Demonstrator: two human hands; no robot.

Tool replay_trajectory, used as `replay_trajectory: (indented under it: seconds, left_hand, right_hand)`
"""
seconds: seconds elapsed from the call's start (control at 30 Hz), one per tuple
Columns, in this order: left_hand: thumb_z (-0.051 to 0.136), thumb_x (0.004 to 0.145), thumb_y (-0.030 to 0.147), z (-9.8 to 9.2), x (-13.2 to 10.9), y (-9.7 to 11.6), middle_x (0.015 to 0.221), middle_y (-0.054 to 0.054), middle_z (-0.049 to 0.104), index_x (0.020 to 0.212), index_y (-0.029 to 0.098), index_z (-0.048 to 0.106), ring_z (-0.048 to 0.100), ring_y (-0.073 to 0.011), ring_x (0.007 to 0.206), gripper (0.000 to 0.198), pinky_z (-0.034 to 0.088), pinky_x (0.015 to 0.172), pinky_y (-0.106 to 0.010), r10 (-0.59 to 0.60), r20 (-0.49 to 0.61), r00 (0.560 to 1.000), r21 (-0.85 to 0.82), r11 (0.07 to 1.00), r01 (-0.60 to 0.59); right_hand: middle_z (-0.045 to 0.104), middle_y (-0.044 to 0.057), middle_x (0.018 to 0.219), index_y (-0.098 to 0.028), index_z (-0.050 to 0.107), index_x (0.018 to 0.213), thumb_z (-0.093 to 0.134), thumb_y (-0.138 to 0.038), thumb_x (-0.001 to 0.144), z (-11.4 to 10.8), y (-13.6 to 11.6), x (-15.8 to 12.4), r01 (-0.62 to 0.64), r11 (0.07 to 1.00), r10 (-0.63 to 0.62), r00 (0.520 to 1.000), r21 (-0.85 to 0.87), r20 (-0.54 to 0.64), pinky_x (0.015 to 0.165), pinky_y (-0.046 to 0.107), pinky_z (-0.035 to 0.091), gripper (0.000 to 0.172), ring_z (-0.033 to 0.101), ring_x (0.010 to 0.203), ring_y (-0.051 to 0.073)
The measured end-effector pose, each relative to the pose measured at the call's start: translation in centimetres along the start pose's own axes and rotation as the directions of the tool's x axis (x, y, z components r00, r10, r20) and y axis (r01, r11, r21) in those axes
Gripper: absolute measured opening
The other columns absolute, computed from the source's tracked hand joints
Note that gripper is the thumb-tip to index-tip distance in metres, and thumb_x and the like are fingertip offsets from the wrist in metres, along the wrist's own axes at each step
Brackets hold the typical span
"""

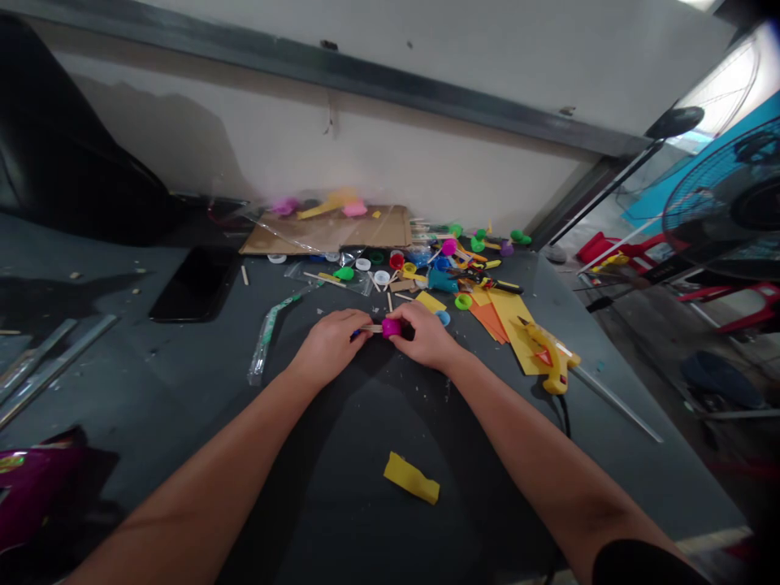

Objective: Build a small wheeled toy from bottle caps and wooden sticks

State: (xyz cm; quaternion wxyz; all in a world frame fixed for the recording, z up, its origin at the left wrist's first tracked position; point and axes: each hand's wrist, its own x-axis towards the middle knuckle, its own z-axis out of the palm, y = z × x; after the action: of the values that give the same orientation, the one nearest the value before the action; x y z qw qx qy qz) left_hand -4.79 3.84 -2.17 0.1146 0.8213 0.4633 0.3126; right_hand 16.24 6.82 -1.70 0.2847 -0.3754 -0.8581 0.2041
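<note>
Both hands meet over the middle of the dark grey table (329, 422). My left hand (332, 345) pinches thin pale wooden sticks (373, 328), with a bit of blue at its fingertips. My right hand (423, 333) has its fingers closed on a small magenta piece (391, 327), set against the other end of the sticks. Whether the two parts are joined I cannot tell. Nearer to me lies a strip of yellow paper (411, 478).
A yellow glue gun (552, 357) rests at the right on yellow paper, beside a clear glue stick (618, 402). Bottle caps (381, 278), pliers (496, 282) and cardboard (366, 227) crowd the back. At the left lie a black phone (195, 284) and metal strips (58, 366).
</note>
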Motion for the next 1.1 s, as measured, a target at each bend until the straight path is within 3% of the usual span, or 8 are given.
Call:
replay_trajectory:
  seconds: [0.6,0.73,0.9,1.1]
  left_hand:
    - [0.051,0.087,0.022,0.0,0.0,0.0,0.106,-0.007,0.067,0.102,0.02,0.063,0.061,-0.0217,0.098,0.018,0.048,0.087,-0.04,0.017,0.026,1.0,0.04,0.999,-0.018]
    - [0.057,0.084,0.025,-0.1,-0.1,0.2,0.112,-0.007,0.066,0.113,0.022,0.059,0.059,-0.0242,0.103,0.029,0.045,0.09,-0.043,0.012,0.048,0.999,0.062,0.998,-0.015]
    - [0.06,0.08,0.029,-0.3,-0.3,0.5,0.121,-0.009,0.062,0.126,0.024,0.05,0.055,-0.03,0.112,0.048,0.038,0.097,-0.053,-0.082,0.038,0.996,0.12,0.99,0.077]
    - [0.061,0.076,0.024,-1.3,-0.3,0.3,0.12,-0.011,0.057,0.121,0.019,0.053,0.05,-0.0287,0.116,0.046,0.04,0.1,-0.047,-0.088,0.005,0.996,0.048,0.995,0.088]
  right_hand:
    - [0.057,0.007,0.097,-0.022,0.052,0.099,0.06,-0.013,0.07,0.1,-0.3,-0.1,0.018,1.0,-0.018,1.0,-0.024,-0.008,0.08,0.038,0.044,0.031,0.051,0.096,0.024]
    - [0.057,0.008,0.1,-0.023,0.051,0.103,0.059,-0.014,0.07,0.0,-0.2,-0.2,0.01,0.999,-0.01,1.0,-0.03,-0.002,0.083,0.04,0.045,0.034,0.051,0.099,0.024]
    - [0.058,0.008,0.102,-0.021,0.051,0.104,0.06,-0.015,0.071,-0.2,-0.2,-0.2,0.018,0.998,-0.018,1.0,-0.059,0.008,0.084,0.04,0.045,0.035,0.051,0.099,0.025]
    - [0.058,0.008,0.102,-0.022,0.052,0.105,0.062,-0.021,0.076,-0.2,0.0,-0.2,0.027,0.999,-0.027,1.0,-0.043,0.005,0.086,0.04,0.044,0.031,0.051,0.099,0.024]
